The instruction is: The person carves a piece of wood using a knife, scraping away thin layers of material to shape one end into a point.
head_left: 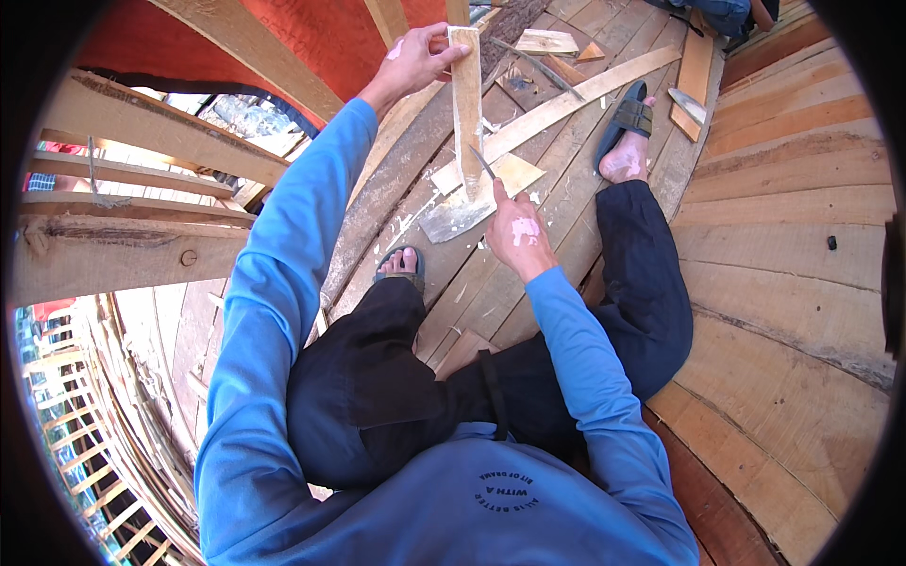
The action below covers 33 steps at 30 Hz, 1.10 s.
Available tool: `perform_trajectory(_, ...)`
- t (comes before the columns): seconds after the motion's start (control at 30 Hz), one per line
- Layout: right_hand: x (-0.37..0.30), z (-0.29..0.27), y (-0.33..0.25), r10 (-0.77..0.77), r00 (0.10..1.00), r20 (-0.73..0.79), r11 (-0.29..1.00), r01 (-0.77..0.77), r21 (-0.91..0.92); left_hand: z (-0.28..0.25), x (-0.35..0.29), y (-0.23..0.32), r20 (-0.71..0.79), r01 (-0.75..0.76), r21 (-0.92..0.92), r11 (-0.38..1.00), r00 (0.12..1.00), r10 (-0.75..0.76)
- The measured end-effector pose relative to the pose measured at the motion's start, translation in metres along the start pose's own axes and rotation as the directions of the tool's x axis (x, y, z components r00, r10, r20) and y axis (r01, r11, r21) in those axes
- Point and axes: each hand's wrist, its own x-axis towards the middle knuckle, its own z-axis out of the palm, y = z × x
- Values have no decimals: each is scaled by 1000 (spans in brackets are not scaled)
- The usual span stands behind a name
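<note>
My left hand (420, 61) is closed around the top end of a narrow wooden board (466, 113), which stands on end, slightly tilted. The board's lower end rests on a pale wooden block (514, 176), greyish at its near end, lying on the deck. In my right hand (521, 236) is a knife (482, 162), its thin dark blade pointing up beside the board's lower part. The handle is mostly hidden in my grip. Whether the blade touches the board, I cannot tell.
A long wooden strip (604, 83), offcuts (547, 41) and shavings lie across the plank deck (576, 179). Curved plank walls (783, 255) rise on the right. Timber beams (123, 255) and red cloth (302, 42) are at left. My sandaled feet (625, 156) flank the work. Another person's leg (722, 14) shows at top right.
</note>
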Motion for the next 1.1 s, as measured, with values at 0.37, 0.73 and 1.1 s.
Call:
perform_trajectory(0.37,0,3,0,-20,1000,-12,1000,20,7,-3,-3,3,-9,25,-3,1000,1000,-25)
perform_trajectory(0.73,1,4,7,-15,1000,-3,1000,15,21,1,-3,7,2,35,5,999,999,-35)
perform_trajectory(1.1,5,-22,4,-135,991,-13,954,134,269,-20,1,10,-40,37,67,997,999,-34)
